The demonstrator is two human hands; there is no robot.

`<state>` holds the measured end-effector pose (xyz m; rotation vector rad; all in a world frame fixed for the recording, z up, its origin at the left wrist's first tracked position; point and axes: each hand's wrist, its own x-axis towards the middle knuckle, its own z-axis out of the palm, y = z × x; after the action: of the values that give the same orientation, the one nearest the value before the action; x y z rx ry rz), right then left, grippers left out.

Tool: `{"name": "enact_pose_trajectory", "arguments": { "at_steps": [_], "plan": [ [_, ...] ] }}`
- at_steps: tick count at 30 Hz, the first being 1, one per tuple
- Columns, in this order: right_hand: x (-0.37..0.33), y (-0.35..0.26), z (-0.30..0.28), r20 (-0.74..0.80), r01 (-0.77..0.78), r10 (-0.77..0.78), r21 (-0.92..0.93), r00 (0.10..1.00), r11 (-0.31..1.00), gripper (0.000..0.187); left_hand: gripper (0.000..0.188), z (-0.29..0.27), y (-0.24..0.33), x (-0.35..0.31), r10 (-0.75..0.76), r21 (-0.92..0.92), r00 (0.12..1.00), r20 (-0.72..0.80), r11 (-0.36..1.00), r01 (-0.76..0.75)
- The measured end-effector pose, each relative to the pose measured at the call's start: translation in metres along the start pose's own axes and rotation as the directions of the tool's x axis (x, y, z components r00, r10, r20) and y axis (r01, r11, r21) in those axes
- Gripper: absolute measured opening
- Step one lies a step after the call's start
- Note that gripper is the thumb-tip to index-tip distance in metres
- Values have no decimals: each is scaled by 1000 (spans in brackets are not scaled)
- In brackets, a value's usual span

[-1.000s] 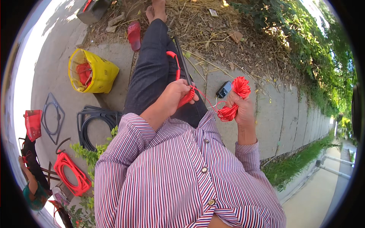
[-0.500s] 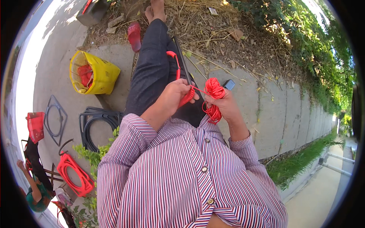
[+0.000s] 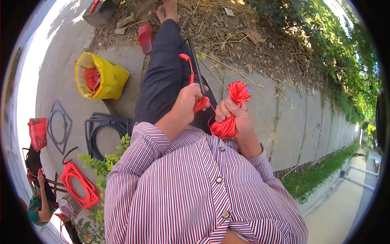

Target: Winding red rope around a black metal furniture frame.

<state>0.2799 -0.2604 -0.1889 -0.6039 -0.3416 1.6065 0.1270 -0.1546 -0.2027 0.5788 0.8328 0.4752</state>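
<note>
My left hand [image 3: 185,104] is closed around a dark bar [image 3: 196,67] lying over my lap, at a stretch wound with red cord [image 3: 200,105]. Further up, a separate red-covered piece [image 3: 185,57] curves beside the bar. To the right, my right hand [image 3: 237,115] makes a fist about the middle of a bundle of red cord [image 3: 239,92], whose loops spread above and below the fingers. One thin strand runs from the bundle to the winding at my left hand. What lies inside my left fingers is partly hidden.
Left of my legs stands a yellow bucket [image 3: 109,79] with red material inside. Dark frames [image 3: 106,122], a grey frame [image 3: 59,127] and a red-wrapped frame [image 3: 79,185] lie on the concrete. A red slipper [image 3: 144,37] is near my foot. Another person [image 3: 40,205] sits lower left.
My right hand has turned and closed fully around the cord bundle, which now hangs lower and covers most of the blue object behind it. The other person's arm has shifted.
</note>
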Motion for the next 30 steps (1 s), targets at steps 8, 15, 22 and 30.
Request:
{"name": "enact_pose_trajectory", "arguments": {
  "at_steps": [8,15,22,30],
  "plan": [
    [-3,-22,-34,-390,-32,-31,-153,920,988,22,28,-10,19,-7,-73,-97,992,101,992,83],
    [-13,-47,3,-126,107,-412,-860,902,498,43,39,16,29,-24,607,644,792,69,579,-500],
    [4,-23,54,213,302,-221,-519,952,800,67,33,59,47,-74,209,354,868,451,851,-389],
    [-14,-15,27,121,-80,98,-146,988,986,38,28,-23,111,-36,608,-304,767,-206,705,-640]
  ]
}}
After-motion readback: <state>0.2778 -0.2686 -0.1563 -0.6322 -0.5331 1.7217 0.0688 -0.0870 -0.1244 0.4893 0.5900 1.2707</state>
